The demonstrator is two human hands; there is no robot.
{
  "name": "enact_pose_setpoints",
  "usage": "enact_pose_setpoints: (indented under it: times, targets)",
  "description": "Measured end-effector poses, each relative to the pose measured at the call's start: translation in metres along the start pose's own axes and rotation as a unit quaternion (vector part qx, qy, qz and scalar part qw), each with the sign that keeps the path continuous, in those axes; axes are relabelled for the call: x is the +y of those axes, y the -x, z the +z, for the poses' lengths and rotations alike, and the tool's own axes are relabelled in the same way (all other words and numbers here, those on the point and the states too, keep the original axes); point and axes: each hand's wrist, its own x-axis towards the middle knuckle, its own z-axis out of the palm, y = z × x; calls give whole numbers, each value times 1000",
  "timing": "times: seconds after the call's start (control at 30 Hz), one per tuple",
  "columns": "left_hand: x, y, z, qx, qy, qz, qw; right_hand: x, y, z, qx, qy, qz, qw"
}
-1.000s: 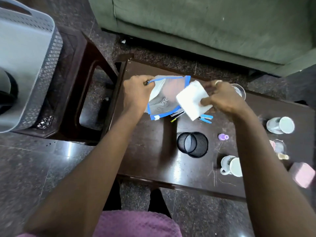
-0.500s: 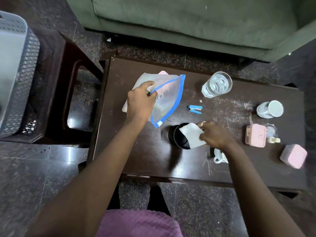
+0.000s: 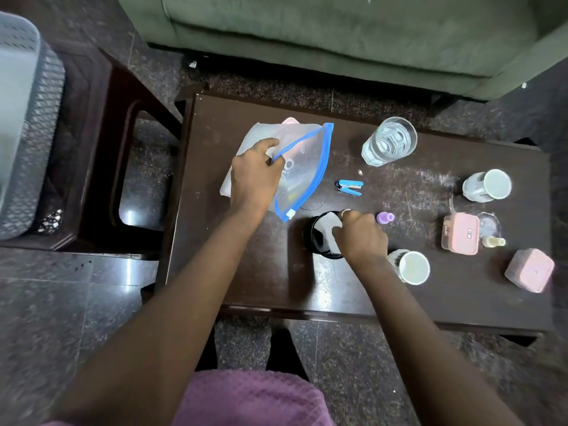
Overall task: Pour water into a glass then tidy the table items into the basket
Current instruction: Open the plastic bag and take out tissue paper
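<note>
My left hand (image 3: 255, 176) grips the open edge of a clear zip pouch with blue trim (image 3: 302, 167), held over the left part of the dark wooden table (image 3: 246, 272). My right hand (image 3: 361, 238) pushes a folded white paper (image 3: 330, 224) into a black mesh pen cup (image 3: 316, 238) at the table's middle. A glass of water (image 3: 388, 141) stands at the back. The grey perforated basket (image 3: 27, 124) sits on a dark stool at the far left.
On the table lie a blue stapler (image 3: 349, 187), a small purple bottle (image 3: 385, 217), two white mugs (image 3: 410, 266) (image 3: 488, 185), a pink case (image 3: 460, 233), a small yellow bottle (image 3: 493, 241) and a pink box (image 3: 530, 269). A green sofa (image 3: 338, 35) runs behind.
My right hand carried the white paper from beside the pouch down to the mesh cup and is now pressing it inside. My left hand kept hold of the pouch.
</note>
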Motion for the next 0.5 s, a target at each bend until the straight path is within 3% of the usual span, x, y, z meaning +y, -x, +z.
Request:
enact_pose_setpoints:
  times: [0.2,0.5]
  targets:
    - [-1,1,-3,-2,-10,10,1000,2,-1,13,52,89,-19,995]
    - [-2,-2,-12,-24,-15,8,1000,8,0,21,4,138,-64,988]
